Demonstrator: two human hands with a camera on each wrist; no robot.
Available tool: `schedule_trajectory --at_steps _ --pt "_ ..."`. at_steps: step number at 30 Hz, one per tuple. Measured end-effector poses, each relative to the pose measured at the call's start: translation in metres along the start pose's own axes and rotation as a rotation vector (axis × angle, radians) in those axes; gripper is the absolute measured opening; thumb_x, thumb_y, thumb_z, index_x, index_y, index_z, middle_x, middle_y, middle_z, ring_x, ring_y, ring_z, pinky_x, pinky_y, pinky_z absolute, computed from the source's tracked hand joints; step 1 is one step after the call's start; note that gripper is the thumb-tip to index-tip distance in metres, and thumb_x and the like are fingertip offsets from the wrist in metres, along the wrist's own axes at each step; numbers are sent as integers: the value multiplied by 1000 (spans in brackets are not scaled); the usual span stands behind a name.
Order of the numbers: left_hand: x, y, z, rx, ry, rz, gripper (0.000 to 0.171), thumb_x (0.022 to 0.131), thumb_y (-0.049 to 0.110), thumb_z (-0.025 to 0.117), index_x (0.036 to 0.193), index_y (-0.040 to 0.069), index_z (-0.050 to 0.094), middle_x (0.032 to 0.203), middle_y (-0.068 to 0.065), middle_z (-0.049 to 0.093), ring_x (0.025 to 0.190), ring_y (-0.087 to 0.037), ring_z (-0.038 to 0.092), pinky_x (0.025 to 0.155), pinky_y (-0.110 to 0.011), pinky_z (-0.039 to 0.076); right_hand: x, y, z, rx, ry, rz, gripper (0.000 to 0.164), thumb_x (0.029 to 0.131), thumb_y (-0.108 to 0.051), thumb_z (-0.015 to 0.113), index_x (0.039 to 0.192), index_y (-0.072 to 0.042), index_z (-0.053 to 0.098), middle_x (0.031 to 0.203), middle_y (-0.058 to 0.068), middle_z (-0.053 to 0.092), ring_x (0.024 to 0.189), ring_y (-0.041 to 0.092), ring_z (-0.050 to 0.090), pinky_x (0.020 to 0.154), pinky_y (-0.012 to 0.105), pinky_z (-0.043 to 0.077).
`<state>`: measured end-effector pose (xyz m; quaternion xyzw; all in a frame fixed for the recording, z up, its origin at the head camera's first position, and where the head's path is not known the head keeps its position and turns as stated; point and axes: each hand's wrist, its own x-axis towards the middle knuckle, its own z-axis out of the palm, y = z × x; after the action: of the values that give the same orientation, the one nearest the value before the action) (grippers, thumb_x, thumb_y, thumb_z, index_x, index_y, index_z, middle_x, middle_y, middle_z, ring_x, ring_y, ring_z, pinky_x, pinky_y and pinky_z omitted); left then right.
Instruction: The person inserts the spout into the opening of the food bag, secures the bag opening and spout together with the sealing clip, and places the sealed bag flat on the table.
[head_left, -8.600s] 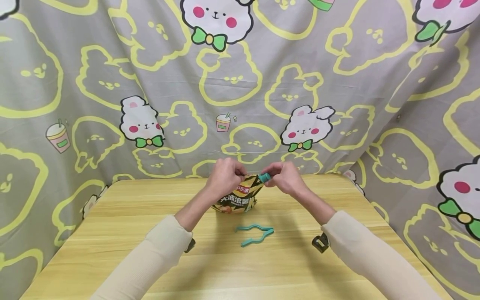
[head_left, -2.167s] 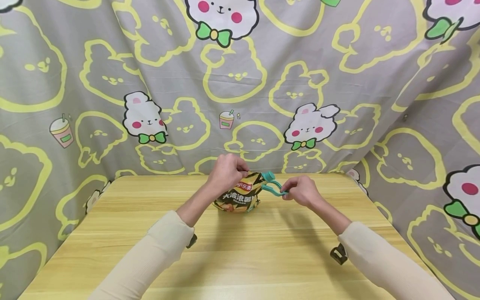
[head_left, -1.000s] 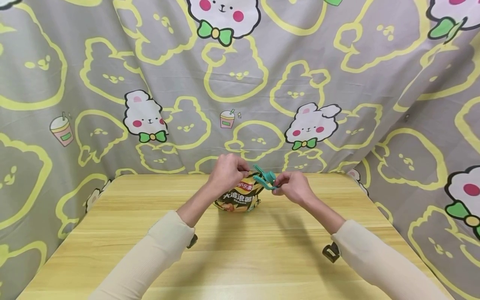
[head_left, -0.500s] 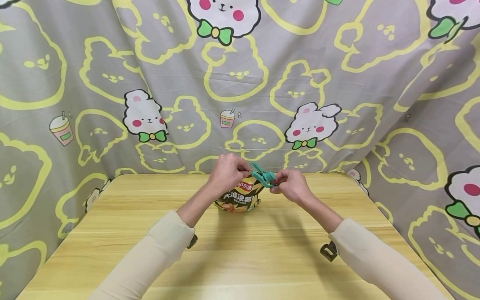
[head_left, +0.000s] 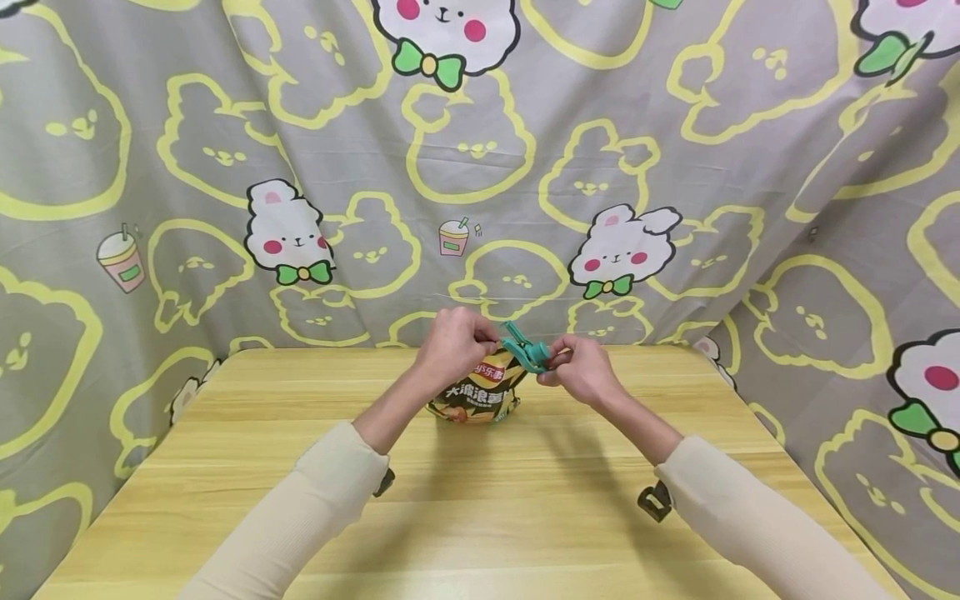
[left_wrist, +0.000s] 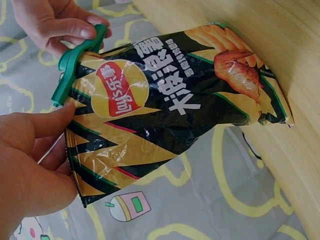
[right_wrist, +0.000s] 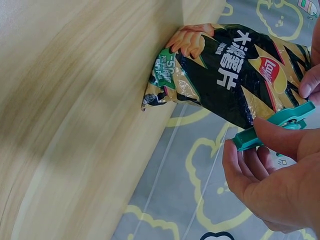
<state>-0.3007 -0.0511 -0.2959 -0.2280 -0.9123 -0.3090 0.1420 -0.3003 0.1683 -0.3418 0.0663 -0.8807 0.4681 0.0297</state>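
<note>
A black and gold bag of chips point(head_left: 480, 396) stands on the table, its top edge raised. My left hand point(head_left: 453, 340) pinches that top edge; the left wrist view shows the thumb on the bag's front point(left_wrist: 125, 100). At the bag's top right corner sits a teal pour spout point(head_left: 540, 354). My right hand point(head_left: 585, 369) holds a teal V-shaped bag clip point(right_wrist: 245, 140) between thumb and fingers. The clip's arms stand apart at the corner, pointing along the top edge toward my left hand. In the left wrist view, one clip arm point(left_wrist: 62, 90) lies across the front of the bag's top edge.
The light wooden table point(head_left: 480, 517) reaches back to a grey curtain point(head_left: 337, 150) printed with yellow outlines and rabbit faces. More curtain hangs along both sides. Dark camera mounts point(head_left: 655, 502) show under the sleeves.
The clip lay open on the table earlier; my right hand took it up and brought it left to the bag's spout corner. Lately it has edged slightly upward. My left hand has kept its pinch.
</note>
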Motion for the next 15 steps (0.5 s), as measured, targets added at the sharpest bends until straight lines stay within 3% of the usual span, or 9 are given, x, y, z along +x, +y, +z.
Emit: schedule_trajectory --at_steps 15 --pt "-1 0 0 10 7 15 7 87 4 78 86 9 82 82 -4 78 72 -14 72 65 -26 59 0 2 1 23 -4 -2 31 80 1 81 109 1 68 100 18 78 94 29 76 91 46 58"
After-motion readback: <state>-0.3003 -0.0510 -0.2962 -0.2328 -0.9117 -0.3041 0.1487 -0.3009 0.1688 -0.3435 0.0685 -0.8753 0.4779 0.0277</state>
